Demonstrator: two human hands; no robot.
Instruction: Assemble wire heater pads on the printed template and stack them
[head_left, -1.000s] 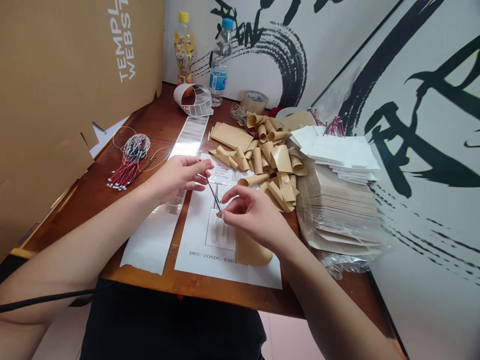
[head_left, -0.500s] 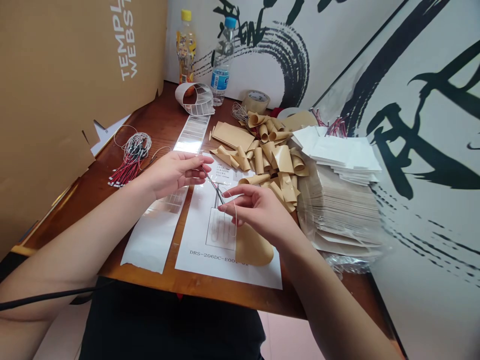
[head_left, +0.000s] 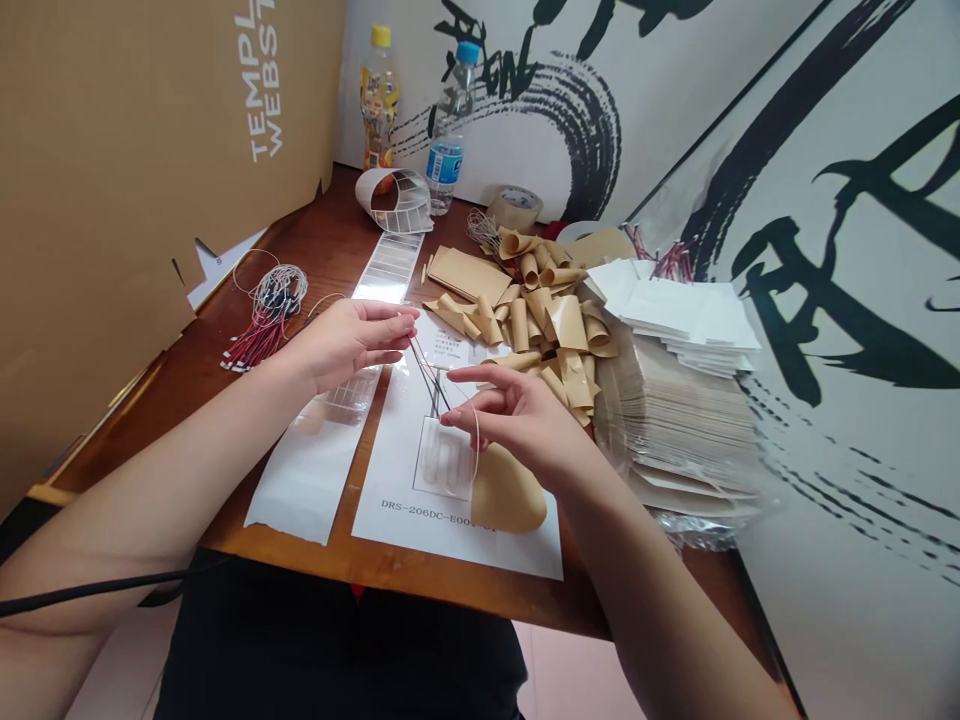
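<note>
My left hand [head_left: 352, 340] pinches the upper end of a thin red and black wire lead [head_left: 429, 378] above a printed white sheet [head_left: 420, 520]. My right hand [head_left: 517, 420] hovers over a small white pad [head_left: 442, 462] on that sheet, its fingers loosely curled around a thin pale wire loop [head_left: 475, 440]. A peeled tan backing paper [head_left: 510, 495] curls off the pad under my right wrist. The lead runs down from my left fingers to the pad's top edge.
A heap of curled tan backing papers [head_left: 540, 320] lies behind my hands. White pads are stacked [head_left: 682, 400] at right. A label strip [head_left: 352, 390] runs down the wooden table [head_left: 315, 260]. Wire bundles [head_left: 262, 315] lie at left, two bottles [head_left: 450, 130] and a tape roll [head_left: 514, 208] at the back.
My right hand has lifted off the pad and spread a little, drawing the pale wire into a loop. My left hand stayed pinched on the lead, shifting slightly up.
</note>
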